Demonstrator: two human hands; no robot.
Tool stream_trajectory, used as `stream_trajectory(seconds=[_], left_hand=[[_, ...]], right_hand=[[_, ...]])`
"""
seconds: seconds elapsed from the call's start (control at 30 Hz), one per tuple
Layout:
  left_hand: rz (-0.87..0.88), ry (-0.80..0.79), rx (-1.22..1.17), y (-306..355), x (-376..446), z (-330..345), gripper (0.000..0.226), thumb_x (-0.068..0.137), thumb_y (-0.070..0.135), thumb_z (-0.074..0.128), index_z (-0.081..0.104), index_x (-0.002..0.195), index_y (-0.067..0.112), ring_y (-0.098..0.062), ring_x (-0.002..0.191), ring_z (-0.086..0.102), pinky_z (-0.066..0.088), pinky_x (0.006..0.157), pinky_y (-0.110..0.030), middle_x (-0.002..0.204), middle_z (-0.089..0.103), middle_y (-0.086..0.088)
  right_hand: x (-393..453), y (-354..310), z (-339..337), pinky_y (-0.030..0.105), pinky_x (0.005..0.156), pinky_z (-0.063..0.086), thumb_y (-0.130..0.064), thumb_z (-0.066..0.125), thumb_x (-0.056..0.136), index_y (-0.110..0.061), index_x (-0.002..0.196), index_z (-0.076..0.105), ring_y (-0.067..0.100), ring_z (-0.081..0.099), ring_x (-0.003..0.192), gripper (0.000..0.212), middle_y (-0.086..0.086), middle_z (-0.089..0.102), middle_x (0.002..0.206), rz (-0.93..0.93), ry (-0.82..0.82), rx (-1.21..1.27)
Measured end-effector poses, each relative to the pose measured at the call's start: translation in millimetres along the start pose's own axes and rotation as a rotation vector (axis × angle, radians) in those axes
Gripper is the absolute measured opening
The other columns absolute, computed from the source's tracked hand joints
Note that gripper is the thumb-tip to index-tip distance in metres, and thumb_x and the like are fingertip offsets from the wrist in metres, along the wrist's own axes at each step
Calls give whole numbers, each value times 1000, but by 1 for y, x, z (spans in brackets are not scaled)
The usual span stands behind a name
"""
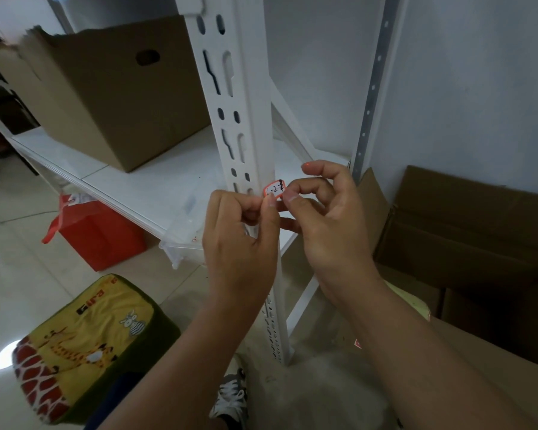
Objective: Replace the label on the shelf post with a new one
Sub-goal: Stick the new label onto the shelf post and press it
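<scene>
A small white label [274,189] with a red border and handwritten digits sits at the right edge of the white slotted shelf post [233,97]. My left hand [239,240] pinches the label's lower left corner between thumb and forefinger. My right hand [326,218] pinches its right side, with the other fingers curled. Whether the label is stuck to the post or lifted off it cannot be told. The hands hide the post just below the label.
A brown cardboard box [106,88] stands on the white shelf [156,178]. A clear plastic tray [184,246] juts over the shelf edge. A red bag [97,234] and a yellow cushioned stool [87,346] are on the floor. Flattened cardboard [466,231] leans at right.
</scene>
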State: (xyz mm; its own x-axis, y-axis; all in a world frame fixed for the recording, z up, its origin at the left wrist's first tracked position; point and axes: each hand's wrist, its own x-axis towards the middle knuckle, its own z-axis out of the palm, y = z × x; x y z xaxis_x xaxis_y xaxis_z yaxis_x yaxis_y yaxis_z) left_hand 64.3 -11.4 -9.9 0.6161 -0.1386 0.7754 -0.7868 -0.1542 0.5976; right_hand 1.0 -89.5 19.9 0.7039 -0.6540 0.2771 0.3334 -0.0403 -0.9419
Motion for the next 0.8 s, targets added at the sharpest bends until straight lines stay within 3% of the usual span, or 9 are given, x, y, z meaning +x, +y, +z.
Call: stream_trajectory(seconds=[0.13,0.5,0.67,0.8], left_hand=[[7,9,16,0,1,-1,19,89,16,56,56,77,2,-2,65,43,38,63,-5,76,51,-6],[27,4,34,-2,2,-2,17,89,16,56,54,76,4,-14,68,46,39,62,-7,74,50,-4],[23,10,33,-4,3,-1,15,89,19,55,49,77,12,0,64,44,39,62,-5,73,49,-2],[32,8,34,-4,2,-2,15,89,20,55,46,79,16,2,64,44,39,62,-5,73,48,1]], right_hand=[[1,1,2,21,69,58,-8,61,91,-25,108,49,6,70,83,27,-1,68,89,-4,0,0],[2,3,4,16,66,56,-10,62,91,-25,109,48,4,69,82,28,-5,67,87,-9,5,-37],[3,5,5,19,69,57,-10,62,91,-26,109,48,7,70,84,28,-3,67,89,-2,10,-38],[3,5,6,17,67,56,-9,62,91,-26,109,48,8,70,84,28,-3,67,88,3,14,-29]])
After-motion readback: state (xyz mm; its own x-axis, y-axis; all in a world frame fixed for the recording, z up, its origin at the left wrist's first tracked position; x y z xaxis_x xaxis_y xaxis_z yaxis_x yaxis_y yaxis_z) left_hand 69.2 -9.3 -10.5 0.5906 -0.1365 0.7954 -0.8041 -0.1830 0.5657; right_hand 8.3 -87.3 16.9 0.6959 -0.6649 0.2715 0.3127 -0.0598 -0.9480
